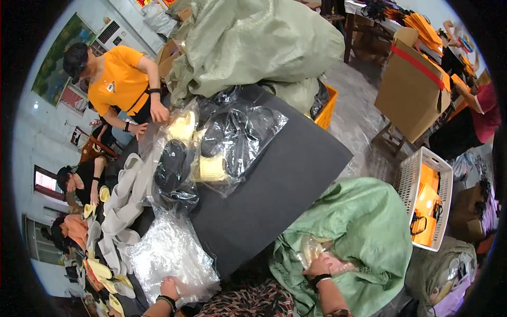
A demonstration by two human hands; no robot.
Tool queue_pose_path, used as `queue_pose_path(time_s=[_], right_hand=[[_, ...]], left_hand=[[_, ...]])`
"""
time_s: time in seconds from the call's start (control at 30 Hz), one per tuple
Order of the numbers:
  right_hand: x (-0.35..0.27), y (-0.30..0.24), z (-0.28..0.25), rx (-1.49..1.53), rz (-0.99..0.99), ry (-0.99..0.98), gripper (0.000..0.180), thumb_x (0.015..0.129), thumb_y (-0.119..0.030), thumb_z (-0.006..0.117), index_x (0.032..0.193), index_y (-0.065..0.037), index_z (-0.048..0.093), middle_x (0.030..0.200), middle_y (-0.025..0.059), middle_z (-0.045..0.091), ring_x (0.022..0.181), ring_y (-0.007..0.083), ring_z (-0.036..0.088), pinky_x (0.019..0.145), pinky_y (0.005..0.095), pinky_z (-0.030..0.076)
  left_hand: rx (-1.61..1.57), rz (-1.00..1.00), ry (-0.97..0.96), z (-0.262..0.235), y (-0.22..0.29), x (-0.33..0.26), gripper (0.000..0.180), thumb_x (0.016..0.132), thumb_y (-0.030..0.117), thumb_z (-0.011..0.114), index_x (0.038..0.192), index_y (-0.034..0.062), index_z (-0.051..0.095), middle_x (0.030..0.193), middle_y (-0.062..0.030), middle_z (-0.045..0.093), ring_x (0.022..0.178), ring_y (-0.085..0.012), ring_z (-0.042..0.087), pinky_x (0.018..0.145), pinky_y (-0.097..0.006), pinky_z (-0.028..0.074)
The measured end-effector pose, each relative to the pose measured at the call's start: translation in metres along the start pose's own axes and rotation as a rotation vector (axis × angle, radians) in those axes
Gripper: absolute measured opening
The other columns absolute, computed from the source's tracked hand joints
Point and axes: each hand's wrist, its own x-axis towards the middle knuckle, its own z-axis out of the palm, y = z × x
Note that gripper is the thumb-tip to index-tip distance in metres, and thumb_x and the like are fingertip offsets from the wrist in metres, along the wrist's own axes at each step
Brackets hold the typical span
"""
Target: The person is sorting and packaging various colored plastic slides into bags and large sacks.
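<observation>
Left hand [169, 289] on the near edge of a stack of clear plastic bags [169, 253], fingers bent against the film. Right hand [318, 266] in the open mouth of a green woven sack [364, 222], fingers over a clear-wrapped package [310, 248], pale yellow inside; pink item [342, 264] just beside, also within the sack. Firm grip or mere contact: cannot tell for either hand from this angle. Stack on the near left part of a black desk [296, 169]; sack off the desk's near right side. Farther up the desk, bagged black slippers [171, 165] and bagged yellow slippers [212, 168]. Along the left, pale grey slippers [119, 214] in a row. Beyond these, co-worker in an orange top [119, 79], both hands low near the bagged slippers. At the desk's far end, large pale olive sack [259, 42]. Right of the green sack, white basket [448, 206] with orange packages [425, 203]; farther off, cardboard box [409, 90] with red tape.
</observation>
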Motion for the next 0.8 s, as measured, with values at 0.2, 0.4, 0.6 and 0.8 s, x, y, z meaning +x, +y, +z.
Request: queue_pose_path(time_s=[0.2,0.4,0.6,0.8], right_hand=[[0.032,0.014,-0.012,-0.015,0.135,-0.059,0.126,0.055,-0.052,0.087,0.154,-0.031,0.012,0.156,0.0198,0.02,0.141,0.0497,0.018,0.105,0.0722,0.022],[0.037,0.024,0.016,0.055,0.209,-0.002,0.076,0.07,-0.04,0.078,0.136,-0.022,0.045,0.141,0.0159,0.039,0.13,0.0411,0.039,0.095,0.0666,0.037],[-0.026,0.016,0.011,0.032,0.111,0.312,0.044,0.082,-0.03,0.066,0.122,-0.013,0.061,0.13,0.0163,0.05,0.121,0.0376,0.05,0.09,0.0583,0.046],[-0.052,-0.011,-0.022,-0.114,0.24,-0.112,0.073,0.077,-0.047,0.072,0.14,-0.019,0.047,0.156,0.02,0.024,0.138,0.0496,0.027,0.105,0.0709,0.026]], left_hand=[[0.058,-0.017,-0.03,0.029,-0.013,0.004,0.082,0.064,0.03,0.085,0.125,-0.006,0.045,0.128,-0.0292,0.044,0.109,-0.0404,0.055,0.095,-0.042,0.048],[0.062,0.041,0.017,0.016,-0.004,0.002,0.081,0.063,0.03,0.085,0.124,-0.0071,0.046,0.128,-0.0295,0.044,0.114,-0.0414,0.052,0.096,-0.042,0.047],[0.002,0.055,0.116,0.032,-0.014,0.011,0.079,0.06,0.033,0.087,0.117,-0.0062,0.049,0.123,-0.0288,0.047,0.109,-0.0417,0.054,0.094,-0.043,0.047],[-0.048,0.081,0.205,0.035,-0.023,0.0,0.062,0.064,0.029,0.083,0.109,-0.0029,0.054,0.119,-0.0287,0.051,0.108,-0.0418,0.054,0.092,-0.044,0.048]])
